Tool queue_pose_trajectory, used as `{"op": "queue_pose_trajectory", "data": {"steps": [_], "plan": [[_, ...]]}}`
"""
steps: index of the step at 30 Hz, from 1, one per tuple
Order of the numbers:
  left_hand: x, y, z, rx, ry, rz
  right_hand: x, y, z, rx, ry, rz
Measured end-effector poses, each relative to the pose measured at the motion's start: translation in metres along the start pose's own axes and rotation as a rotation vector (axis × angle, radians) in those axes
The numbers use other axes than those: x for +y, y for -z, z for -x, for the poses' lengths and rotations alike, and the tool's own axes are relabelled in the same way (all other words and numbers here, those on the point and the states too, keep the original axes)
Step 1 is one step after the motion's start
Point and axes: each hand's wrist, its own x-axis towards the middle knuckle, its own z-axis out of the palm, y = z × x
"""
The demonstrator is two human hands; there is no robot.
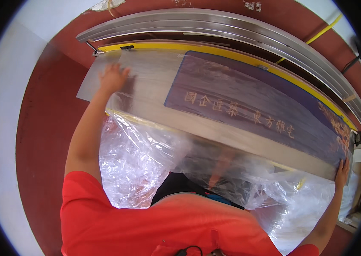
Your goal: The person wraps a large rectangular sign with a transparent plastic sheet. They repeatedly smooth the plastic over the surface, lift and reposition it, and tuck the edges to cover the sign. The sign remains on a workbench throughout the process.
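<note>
In front of me lies a long grey-beige panel (146, 91) with a large dark purple rectangle (231, 81) on it, bearing pale gold lettering and a floral pattern at its right end. A clear plastic sheet (90, 83) is spread over the panel and juts past its left end. My left hand (114, 79) is over the panel's left part, fingers spread, slightly blurred; whether it touches the sheet I cannot tell. At the panel's near right corner my right hand (342, 173) rests with its fingers stretched along the edge.
A yellow strip (159, 45) runs along the panel's far side, with a metal clamp (97, 50) at the left end. Beyond it stands a long silver metal rail (189, 19). Crumpled clear plastic (125, 166) hangs below the near edge. The floor (43, 141) is dark red.
</note>
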Motion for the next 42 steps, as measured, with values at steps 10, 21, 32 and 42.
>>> {"op": "queue_pose_trajectory", "data": {"steps": [10,21,32,42], "plan": [[0.049,0.026,-0.019,0.175,-0.240,0.226,-0.063,0.010,-0.032,-0.110,0.110,-0.333],[0.135,0.002,0.072,0.074,-1.019,0.558,0.215,0.024,0.258,-0.866,-0.286,0.264],[0.118,0.009,0.014,-0.004,-1.050,0.081,0.079,-0.042,0.550,-1.014,-0.770,0.384],[0.072,0.005,-0.091,-0.229,-0.912,0.125,0.116,-0.051,0.583,-0.997,-0.631,0.540]]}}
